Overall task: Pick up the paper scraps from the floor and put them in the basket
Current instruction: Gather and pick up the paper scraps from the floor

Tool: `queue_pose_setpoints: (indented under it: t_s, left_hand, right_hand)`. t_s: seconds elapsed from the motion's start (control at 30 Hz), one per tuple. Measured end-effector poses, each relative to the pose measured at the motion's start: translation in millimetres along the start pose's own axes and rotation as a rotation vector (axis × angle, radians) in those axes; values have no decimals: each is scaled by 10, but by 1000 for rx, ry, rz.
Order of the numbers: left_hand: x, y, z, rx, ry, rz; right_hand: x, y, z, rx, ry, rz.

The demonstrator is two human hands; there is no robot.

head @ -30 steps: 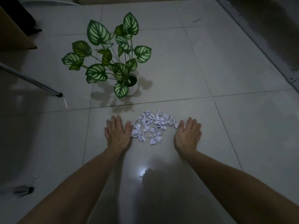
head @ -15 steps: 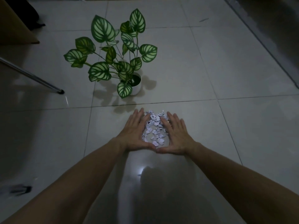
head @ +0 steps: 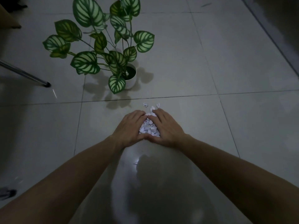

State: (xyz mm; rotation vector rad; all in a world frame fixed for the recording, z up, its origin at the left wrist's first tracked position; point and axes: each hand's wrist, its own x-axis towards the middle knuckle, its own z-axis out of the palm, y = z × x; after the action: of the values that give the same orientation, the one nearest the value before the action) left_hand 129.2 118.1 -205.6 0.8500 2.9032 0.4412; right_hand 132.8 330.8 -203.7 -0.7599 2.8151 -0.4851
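Fingertips point(head: 146, 117) of both hands meet at the far end of a small heap of paper scraps point(head: 149, 127) on a tiled floor point(head: 210, 126), the left hand point(head: 131, 126) and right hand point(head: 166, 126) cupped around the pile, thumbs nearly touching at its near end. The fingers are curled inward and pressed low against the tile, closed loosely around the heap rather than clenched; the scraps lie between the two palms, still resting on the floor, not yet lifted. The pile runs lengthwise away from the person, wide toward the wrists and tapering toward the fingertips, and both hands sit equally close to it, one on each flank. Just beyond the fingertips a few stray scraps point(head: 151, 106) lie outside the cup, nearer the right hand's fingers than the left's, so a second pass looks likely once the main heap is carried off. Farther out, a potted plant point(head: 113, 50) with striped green leaves stands in a white pot point(head: 131, 80) on the next tile, well clear of the hands, and a metal leg point(head: 24, 73) with a dark foot slants in from the left edge. No basket is in view, so which way the gathered load must travel cannot be told.
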Motion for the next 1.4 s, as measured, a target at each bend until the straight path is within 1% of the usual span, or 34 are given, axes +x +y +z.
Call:
queue_pose_setpoints:
  t_s: [0.07, 0.17, 0.27, 0.33, 0.47, 0.6, 0.67, 0.73, 0.83, 0.87, 0.97, 1.03, 1.1, 1.2, 1.33, 1.4]
  left_hand:
    - [-27, 39, 25, 52, 64, 28]
    - [-21, 50, 43, 97, 76, 117]
    - [-28, 39, 53, 55, 69, 181]
    - [-46, 53, 3, -13, 36, 174]
    - [-41, 132, -181, -239, -85, 4]
    - [-8, 188, -278, -421, -125, -181]
    - [16, 197, -323, -511, -126, -259]
    - [59, 179, -377, -584, -79, -356]
    - [113, 74, -431, -625, -29, -462]
    - [115, 32, -446, -685, -31, -494]
    - [110, -21, -497, -986, -58, -640]
    - [84, -2, -543, -1139, -83, -706]
    - [36, 5, -556, -1333, -151, -750]
    - [-16, -13, -532, -1536, -239, -721]
    - [6, 28, -547, -1611, -234, -720]
    - [43, 32, -541, -1634, -234, -729]
  right_hand:
    - [-1, -11, 33, -19, 67, -65]
    - [0, -27, 45, -53, 131, -142]
    - [-4, -55, 33, 27, 74, -115]
    - [10, -78, 33, 91, 23, -89]
    - [53, -100, -10, 211, -42, 33]
    - [60, -156, -92, 342, -7, 99]
    - [61, -156, -133, 379, 1, 126]
    - [64, -135, -167, 397, 10, 133]
    - [45, -57, -221, 410, 6, 152]
    - [29, -27, -239, 408, 16, 149]
    - [18, 37, -272, 423, 40, 179]
    - [42, 30, -277, 448, 69, 185]
    - [70, 24, -298, 482, 106, 196]
    - [101, 48, -325, 481, 139, 239]
    - [187, 112, -334, 440, 213, 356]
    - [232, 181, -312, 391, 207, 409]
